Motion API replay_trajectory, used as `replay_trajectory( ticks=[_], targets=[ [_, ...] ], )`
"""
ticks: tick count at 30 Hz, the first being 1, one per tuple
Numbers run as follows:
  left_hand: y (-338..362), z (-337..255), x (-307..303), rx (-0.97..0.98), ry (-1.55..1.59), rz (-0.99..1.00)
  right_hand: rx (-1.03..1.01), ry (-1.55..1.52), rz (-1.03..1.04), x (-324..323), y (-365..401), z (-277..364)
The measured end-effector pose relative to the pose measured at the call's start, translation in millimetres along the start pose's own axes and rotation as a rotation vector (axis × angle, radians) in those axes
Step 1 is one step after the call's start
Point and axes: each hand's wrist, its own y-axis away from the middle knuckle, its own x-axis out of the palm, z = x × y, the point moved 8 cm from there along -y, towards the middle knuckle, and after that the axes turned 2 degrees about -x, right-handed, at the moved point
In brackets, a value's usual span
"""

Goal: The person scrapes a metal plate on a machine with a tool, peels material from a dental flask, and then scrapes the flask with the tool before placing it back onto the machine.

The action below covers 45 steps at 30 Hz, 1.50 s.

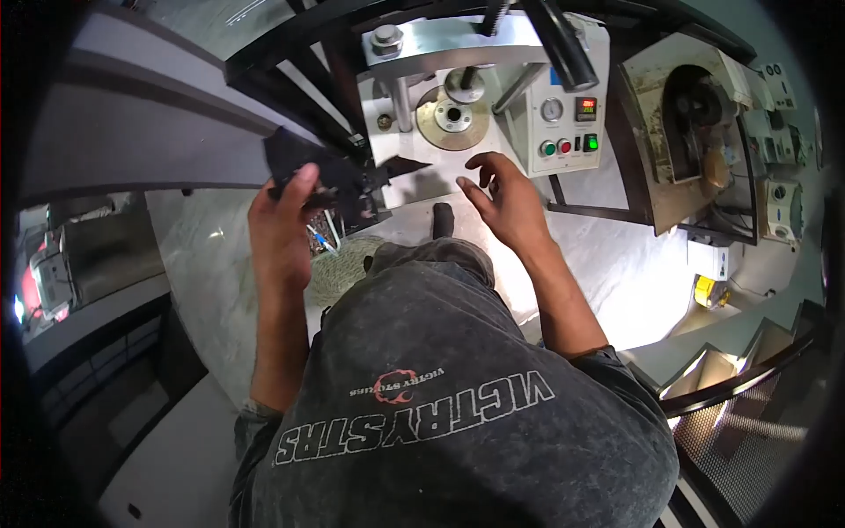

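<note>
Two bare hands are up by a white machine. The left hand is shut tight round a flat black piece, on the left by the machine's edge. The right hand has its fingers spread apart and holds nothing, just on the near side of a round gold disc on the machine

Standing at a white press machine.
Grips a black part in the left hand; holds the right hand open, fingers spread, near the brass disc and control panel.
</note>
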Motion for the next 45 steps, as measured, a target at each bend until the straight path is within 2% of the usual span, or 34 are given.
replay_trajectory(
  ticks=[2,4,5,7,10,12,14,15,17,21,24,26,29,33,35,39,41,42,43,44,45],
  targets=[
    [3.6,-3.6,9.4,-0.002,-0.064,-0.011,-0.047,-0.071,0.023,2.3,-3.4,35.4],
    [10.6,-19.9,22.7,0.113,-0.106,-0.022,-0.22,-0.426,0.062,3.6,0.4,79.0],
    [14.9,-28.2,29.9,0.149,-0.11,-0.007,-0.221,-0.431,0.065,3.8,-1.5,91.7],
    [19.8,-34.5,31.9,0.199,-0.179,-0.004,-0.399,-0.519,0.054,-1.1,-1.3,125.2],
    [27.3,-38.9,33.5,0.274,-0.285,0.015,-0.416,-0.51,0.113,8.6,-9.0,143.7],
    [30.3,-40.0,32.2,0.299,-0.324,0.023,-0.496,-0.523,0.098,15.0,-14.0,147.9],
    [32.1,-39.4,26.1,0.286,-0.277,-0.008,-0.741,-0.429,0.041,14.8,-11.8,160.0],
    [33.6,-41.0,24.5,0.289,-0.277,-0.015,-0.759,-0.39,0.061,14.2,-12.8,161.4],
    [33.3,-35.8,19.5,0.167,-0.289,-0.057,-0.77,-0.393,0.119,17.4,-14.7,160.8],
    [29.9,-25.0,18.8,0.27,-0.15,0.009,-0.808,-0.37,0.164,24.2,-17.0,162.3],
    [24.9,-16.4,13.7,0.195,-0.252,0.018,-0.903,-0.253,0.15,28.0,-18.1,160.4],
    [25.1,-6.7,12.0,0.099,-0.345,0.022,-0.878,-0.222,0.201,27.8,-19.0,160.0],
    [25.1,6.2,14.5,0.057,-0.345,0.049,-0.938,-0.108,0.331,39.8,-13.3,160.1],
    [19.7,23.2,10.1,-0.011,-0.453,0.004,-1.046,0.03,0.264,47.6,-0.3,161.1],
    [11.8,48.8,-5.2,-0.078,-0.409,-0.048,-1.057,0.028,0.226,52.2,4.3,154.7],
    [11.4,43.3,2.6,-0.058,-0.423,-0.055,-1.005,-0.016,0.196,58.0,8.5,139.3],
    [1.3,43.5,-34.0,-0.091,-0.415,-0.364,-0.971,-0.103,0.254,52.8,21.8,139.9],
    [-10.9,32.3,-53.0,0.046,-0.3,-0.372,-0.942,-0.2,0.315,51.0,30.2,140.6],
    [-21.5,29.6,-79.5,0.01,-0.368,-0.389,-0.878,-0.345,0.29,50.2,35.9,137.8],
    [-24.2,23.4,-83.1,0.092,-0.194,-0.357,-0.757,-0.473,0.276,48.8,35.4,128.6],
    [-23.6,17.3,-81.3,0.139,-0.154,-0.244,-0.463,-0.612,0.284,56.1,28.8,101.6]
  ],
)
